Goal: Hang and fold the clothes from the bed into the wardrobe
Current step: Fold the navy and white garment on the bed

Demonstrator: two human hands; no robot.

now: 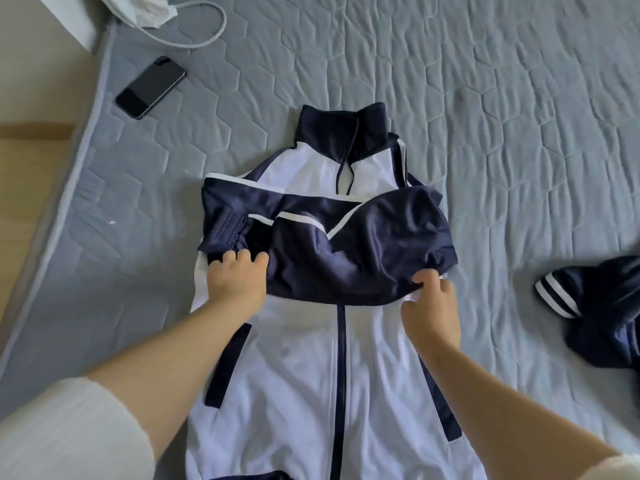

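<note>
Track jacket, face-up on bed, navy sleeves crossed over chest; left hand and right hand, fingers curled, pinched sleeves' lower edge; folding under way, hem-to-collar fold likely due next.

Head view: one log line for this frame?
stage: folding | jacket: flat on mattress, sleeves crossed over chest | left hand: grips sleeves | right hand: pinches sleeves

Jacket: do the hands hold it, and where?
Both hold the jacket by its folded sleeves: left hand near the cuff, right hand at the lower right edge.
</note>
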